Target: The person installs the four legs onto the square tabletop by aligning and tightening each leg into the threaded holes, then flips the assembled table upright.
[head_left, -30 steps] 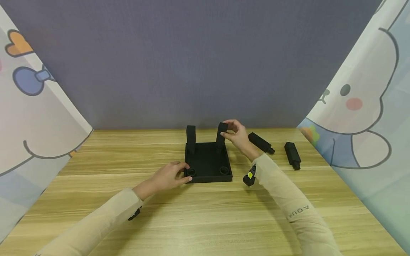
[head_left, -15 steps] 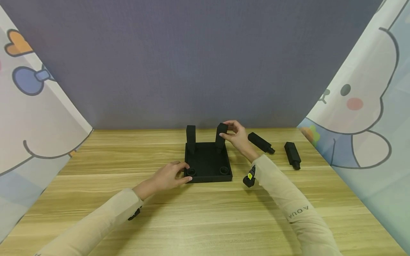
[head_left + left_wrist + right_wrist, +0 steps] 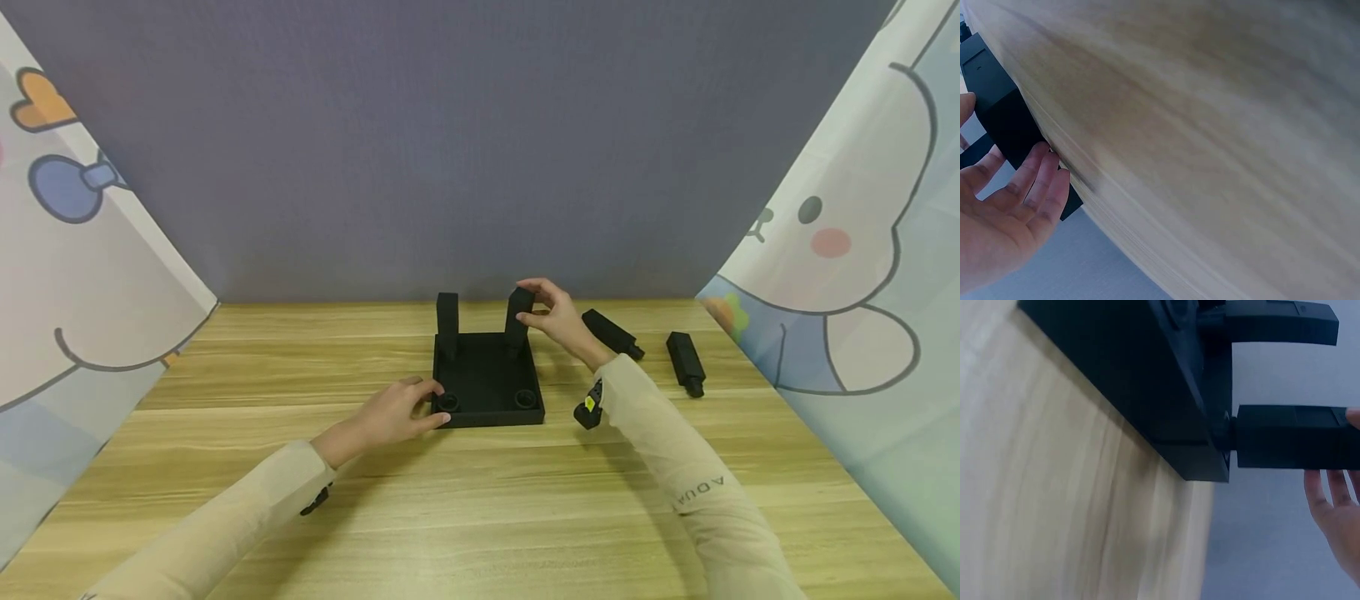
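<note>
Slightly shifted, my right hand point(image 3: 557, 315) pinches the black post point(image 3: 515, 332) in curled fingers, best kept upright at the tray's point(image 3: 491, 420) far-right corner, while my left hand point(image 3: 392, 412) grips the near-left.

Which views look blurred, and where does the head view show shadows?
Head view: fairly sharp, shadows on the table beside the left sleeve and the right sleeve; left wrist view: table grain smeared; right wrist view: grain soft, black base very dark.
</note>
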The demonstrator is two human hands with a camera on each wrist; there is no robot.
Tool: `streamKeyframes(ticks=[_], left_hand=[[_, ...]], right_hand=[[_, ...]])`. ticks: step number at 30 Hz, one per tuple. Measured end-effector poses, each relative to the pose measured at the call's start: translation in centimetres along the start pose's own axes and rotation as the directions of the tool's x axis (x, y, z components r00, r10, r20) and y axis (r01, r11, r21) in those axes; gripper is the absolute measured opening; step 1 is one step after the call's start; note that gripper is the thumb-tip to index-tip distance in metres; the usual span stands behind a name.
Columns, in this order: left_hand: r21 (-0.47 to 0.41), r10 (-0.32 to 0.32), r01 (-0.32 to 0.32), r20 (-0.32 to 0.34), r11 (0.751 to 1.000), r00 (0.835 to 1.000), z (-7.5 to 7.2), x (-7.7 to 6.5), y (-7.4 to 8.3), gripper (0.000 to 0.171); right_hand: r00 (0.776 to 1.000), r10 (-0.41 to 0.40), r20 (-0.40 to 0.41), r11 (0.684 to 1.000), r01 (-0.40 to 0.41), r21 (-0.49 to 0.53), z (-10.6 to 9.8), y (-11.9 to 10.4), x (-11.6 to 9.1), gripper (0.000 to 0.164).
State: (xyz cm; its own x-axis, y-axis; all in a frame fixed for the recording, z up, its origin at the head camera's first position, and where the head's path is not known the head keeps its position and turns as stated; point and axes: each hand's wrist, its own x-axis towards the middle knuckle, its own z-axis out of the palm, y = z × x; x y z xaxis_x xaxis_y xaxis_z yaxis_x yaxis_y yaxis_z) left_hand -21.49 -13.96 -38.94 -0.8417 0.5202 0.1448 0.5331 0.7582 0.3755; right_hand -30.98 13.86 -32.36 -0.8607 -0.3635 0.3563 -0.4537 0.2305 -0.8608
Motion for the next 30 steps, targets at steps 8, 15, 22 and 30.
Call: streamKeyframes(ticks=[8, 15, 22, 30], left_hand=[[-0.006, -0.007, 0.007, 0.003, 1.000, 1.000, -0.2, 0.0, 0.1, 0.040], [0.001, -0.015, 0.015, 0.006, 1.000, 1.000, -0.1, 0.0, 0.1, 0.040], [0.001, -0.007, 0.007, 0.006, 1.000, 1.000, 0.0, 0.1, 0.0, 0.040], [0.000, -0.018, 0.018, 0.009, 1.000, 1.000, -0.1, 0.0, 0.1, 0.041]], right_hand=[[0.995, 0.002, 0.104, 1.000, -0.004, 0.016, -1.4, 2.8, 1.0, 0.052], [1.000, 0.004, 0.024, 1.000, -0.004, -0.026, -1.0, 1.9, 0.5, 0.052], [0.993, 0.039, -0.108, 0.998, -0.044, -0.040, 0.1, 0.6, -0.1, 0.053], [0.998, 0.039, -0.050, 0.998, -0.041, -0.041, -0.3, 0.0, -0.3, 0.053]])
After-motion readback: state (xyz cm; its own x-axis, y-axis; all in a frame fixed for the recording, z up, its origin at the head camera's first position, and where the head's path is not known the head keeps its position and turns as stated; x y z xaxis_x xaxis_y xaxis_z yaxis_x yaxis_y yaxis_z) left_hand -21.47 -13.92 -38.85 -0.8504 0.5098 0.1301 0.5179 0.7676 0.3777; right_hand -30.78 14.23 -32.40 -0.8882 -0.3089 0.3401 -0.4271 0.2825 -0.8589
